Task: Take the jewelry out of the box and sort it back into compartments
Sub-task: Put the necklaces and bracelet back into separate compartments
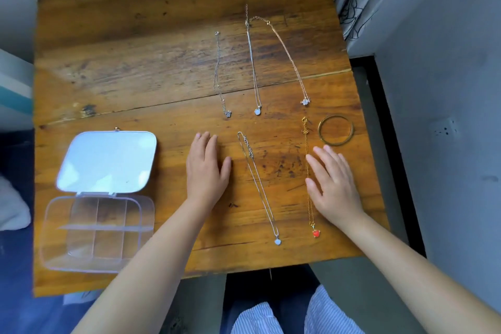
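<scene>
Gold chain (308,171) lies under our right hand (332,187); both grips flat, apart. We should pinch its clasp at twelve o'clock, lifting slowly toward the box (54,228).

bare table (141,68) between box (97,228) and necklaces (254,62)

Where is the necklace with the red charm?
In the head view, the red-charm necklace lies on the wooden table at the near right, partly under the right hand, with the gold bangle just beyond it.
</scene>
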A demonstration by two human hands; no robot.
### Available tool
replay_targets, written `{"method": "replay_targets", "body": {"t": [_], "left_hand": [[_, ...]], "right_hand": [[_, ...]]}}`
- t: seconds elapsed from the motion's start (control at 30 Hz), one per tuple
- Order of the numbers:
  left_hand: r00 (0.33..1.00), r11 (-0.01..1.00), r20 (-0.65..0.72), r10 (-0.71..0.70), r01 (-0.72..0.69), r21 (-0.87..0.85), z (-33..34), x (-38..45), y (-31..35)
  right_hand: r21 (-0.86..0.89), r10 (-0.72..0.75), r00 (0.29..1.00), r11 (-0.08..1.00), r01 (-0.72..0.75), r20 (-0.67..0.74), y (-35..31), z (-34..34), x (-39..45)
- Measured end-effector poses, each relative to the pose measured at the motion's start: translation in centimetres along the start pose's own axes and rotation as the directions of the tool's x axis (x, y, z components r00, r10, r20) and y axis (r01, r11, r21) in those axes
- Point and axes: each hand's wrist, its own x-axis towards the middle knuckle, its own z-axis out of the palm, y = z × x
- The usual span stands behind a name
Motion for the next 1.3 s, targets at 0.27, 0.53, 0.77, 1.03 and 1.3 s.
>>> {"method": "replay_targets", "body": {"t": [0.27, 0.53, 0.77, 1.03, 1.3], "left_hand": [[0.985, 0.978, 0.162, -0.065, 0.031, 0.205, 2.2, -6.4, -1.7], [0.987, 0.976, 0.147, -0.058, 0.025, 0.215, 2.7, -6.5, -2.2], [0.988, 0.976, 0.149, -0.047, 0.013, 0.217, 2.8, -6.1, -2.4], [0.977, 0.991, 0.207, 0.048, -0.072, 0.109, 1.6, -8.3, -2.0], [0.936, 0.938, 0.317, 0.155, -0.241, 0.250, 3.1, -15.7, -0.4]], "right_hand": [[-0.060, 0.127, 0.984, 0.991, -0.120, 0.125, 0.0, 1.0, -1.1], [-0.081, 0.141, 0.984, 0.988, -0.133, 0.111, -0.2, 1.3, -1.3], [-0.091, 0.142, 0.986, 0.987, -0.134, 0.087, -0.1, 1.7, -1.2], [0.152, 0.210, 0.965, 0.960, -0.233, 0.155, -0.4, 1.0, -3.4], [0.173, 0.248, 0.968, 0.952, -0.253, 0.045, -3.0, 2.5, -10.7]]}}
